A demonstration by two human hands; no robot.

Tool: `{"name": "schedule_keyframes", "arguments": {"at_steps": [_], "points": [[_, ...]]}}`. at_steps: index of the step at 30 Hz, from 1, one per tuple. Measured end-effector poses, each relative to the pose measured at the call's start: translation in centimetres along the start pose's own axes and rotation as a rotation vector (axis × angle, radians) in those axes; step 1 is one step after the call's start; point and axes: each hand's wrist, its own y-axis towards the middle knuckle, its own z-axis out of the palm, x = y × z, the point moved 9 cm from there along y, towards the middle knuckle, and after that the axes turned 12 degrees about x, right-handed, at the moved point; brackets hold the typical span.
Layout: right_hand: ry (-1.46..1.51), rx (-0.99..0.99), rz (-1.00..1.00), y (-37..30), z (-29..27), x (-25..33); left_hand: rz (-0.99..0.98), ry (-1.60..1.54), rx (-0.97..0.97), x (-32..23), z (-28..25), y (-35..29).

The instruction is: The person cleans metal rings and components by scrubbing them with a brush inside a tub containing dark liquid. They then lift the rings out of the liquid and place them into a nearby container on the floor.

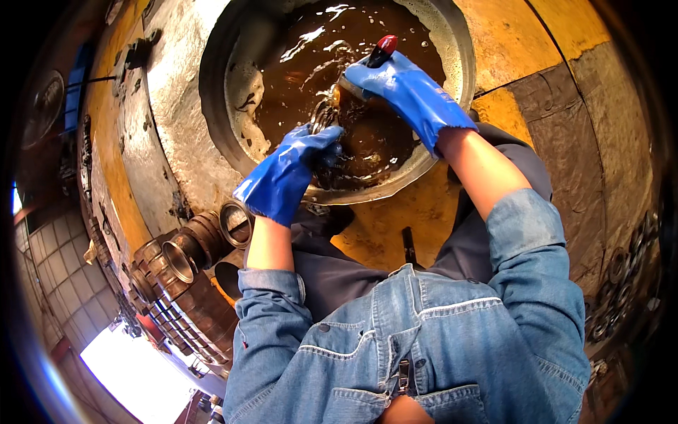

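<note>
A wide round metal basin (459,42) holds dark brown liquid (289,92), rippling and splashed in the middle. Over it, my left hand (286,169) in a blue rubber glove is closed on a shiny, ridged metal part (325,113); its lower end is hidden by the fingers and liquid. My right hand (406,85), gloved in blue too, grips a tool with a black handle and red end (385,45). The tool's working end points down toward the metal part and is blurred, so its exact kind cannot be made out.
Several greasy metal rings (187,251) and cylindrical parts lie left of my knees. Worn yellow and brown floor plates (505,42) surround the basin. More small round parts (614,290) lie at the far right. Dirty scraps (138,53) sit on the plate at upper left.
</note>
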Motion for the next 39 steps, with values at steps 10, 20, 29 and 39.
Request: {"name": "schedule_keyframes", "arguments": {"at_steps": [10, 20, 29, 39], "points": [[0.046, -0.296, -0.276, -6.6, -5.9, 3.1, 0.358, 0.059, 0.031, -2.5, 1.3, -0.7], [0.365, 0.295, -0.387, 2.5, 0.3, -0.4, 0.206, -0.100, -0.054, 0.8, -2.3, 1.9], [0.038, 0.242, -0.197, 1.4, 5.1, 3.2, 0.277, 0.032, -0.039, 0.6, -3.3, 1.8], [-0.212, 0.255, -0.261, 0.7, 7.0, 5.6, 0.271, 0.095, 0.002, 0.9, -3.6, 1.6]]}}
